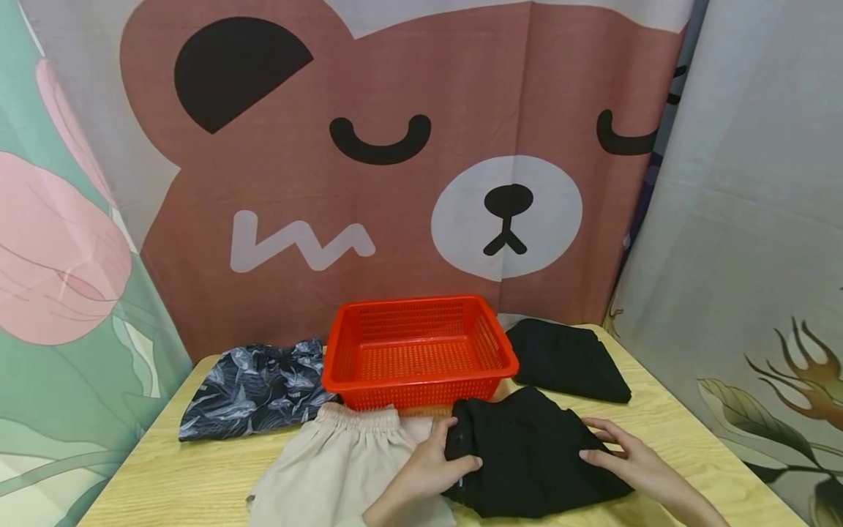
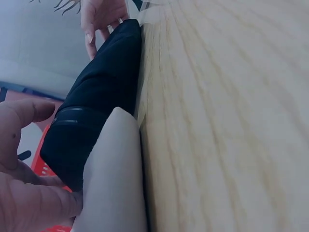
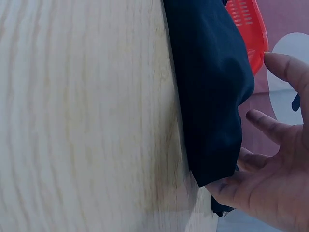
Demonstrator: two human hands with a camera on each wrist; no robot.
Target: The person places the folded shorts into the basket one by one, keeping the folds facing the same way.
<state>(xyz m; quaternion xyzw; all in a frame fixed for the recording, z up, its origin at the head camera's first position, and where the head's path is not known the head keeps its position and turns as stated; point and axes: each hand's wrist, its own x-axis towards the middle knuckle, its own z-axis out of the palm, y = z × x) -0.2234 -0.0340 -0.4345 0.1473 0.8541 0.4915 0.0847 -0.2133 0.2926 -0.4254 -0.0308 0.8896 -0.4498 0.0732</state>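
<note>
A folded black garment (image 1: 527, 454) with a band along its left end lies on the table, its left part beside or over beige shorts (image 1: 329, 468) with a gathered waist. My left hand (image 1: 431, 461) is at the banded end, fingers relaxed and spread; in the left wrist view, one finger (image 2: 36, 110) stands apart from the cloth. At the other end my right hand (image 1: 628, 461) touches the edge with loosely spread fingers. The right wrist view shows its thumb (image 3: 285, 67) away from the cloth, some fingertips hidden behind the fabric.
Behind the garments stands a red perforated basket (image 1: 418, 384) with nothing in it. A dark leaf-patterned garment (image 1: 257, 391) lies to its left, and another folded black garment (image 1: 569, 359) to its right. Printed curtains (image 1: 408, 197) enclose the wooden table (image 1: 165, 476).
</note>
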